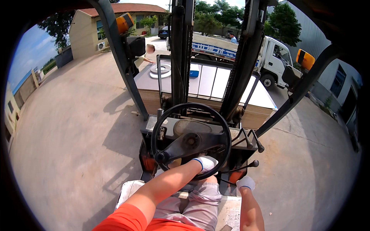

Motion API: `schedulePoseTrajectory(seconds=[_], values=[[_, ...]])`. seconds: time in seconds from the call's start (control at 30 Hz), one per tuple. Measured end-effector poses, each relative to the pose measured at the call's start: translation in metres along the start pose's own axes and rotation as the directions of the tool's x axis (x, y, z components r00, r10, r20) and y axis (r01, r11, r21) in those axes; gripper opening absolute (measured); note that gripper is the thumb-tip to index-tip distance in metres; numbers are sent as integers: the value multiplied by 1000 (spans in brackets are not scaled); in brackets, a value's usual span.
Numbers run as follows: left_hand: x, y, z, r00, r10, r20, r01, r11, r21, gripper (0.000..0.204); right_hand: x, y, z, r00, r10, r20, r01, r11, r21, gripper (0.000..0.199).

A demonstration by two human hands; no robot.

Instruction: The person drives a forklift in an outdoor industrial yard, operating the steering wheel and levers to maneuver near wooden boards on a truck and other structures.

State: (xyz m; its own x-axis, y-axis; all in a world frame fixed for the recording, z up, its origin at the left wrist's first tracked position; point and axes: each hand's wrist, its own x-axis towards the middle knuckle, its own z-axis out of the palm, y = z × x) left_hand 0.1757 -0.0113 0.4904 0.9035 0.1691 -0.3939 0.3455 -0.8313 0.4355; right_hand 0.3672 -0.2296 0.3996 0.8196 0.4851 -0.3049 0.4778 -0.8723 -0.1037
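My left hand (207, 164), in a white glove with a blue cuff edge, is closed at the lower right rim of the black steering wheel (157, 133). The left forearm crosses over my lap. Lower and to the right is my right hand (246, 183), also in a white glove, beside the seat and just below a black lever knob (254, 163); its fingers are hard to make out. Two more levers with black knobs (260, 148) rise from the right of the dashboard, apart from the hand.
Beyond the forklift mast (180, 54) lies a wide stack of boards (250, 111), bearing white rolls (160, 70) and a blue box (194, 71). A person (143, 59) reaches over its left side. A white truck (275, 54) stands behind; another person (232, 37) is near it.
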Motion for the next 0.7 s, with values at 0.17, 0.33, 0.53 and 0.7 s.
schedulePoseTrajectory(seconds=[0.17,0.33,0.53,0.7], values=[[-2,-4,3,999,-28,-30,27,999,-28,33,3,-1,2,1000,26,-2,-26,1000,3,36],[-9,9,-8,1000,-23,1,23,1000,-14,34,1,1,2,1000,-2,-19,2,999,-37,32],[-4,4,-5,1000,-27,-4,26,999,-46,35,1,-1,1,1000,2,-14,-2,999,-41,31],[-3,0,-1,1000,-20,-2,20,999,-37,36,-2,-4,-2,1000,0,-17,-1,999,-33,31]])
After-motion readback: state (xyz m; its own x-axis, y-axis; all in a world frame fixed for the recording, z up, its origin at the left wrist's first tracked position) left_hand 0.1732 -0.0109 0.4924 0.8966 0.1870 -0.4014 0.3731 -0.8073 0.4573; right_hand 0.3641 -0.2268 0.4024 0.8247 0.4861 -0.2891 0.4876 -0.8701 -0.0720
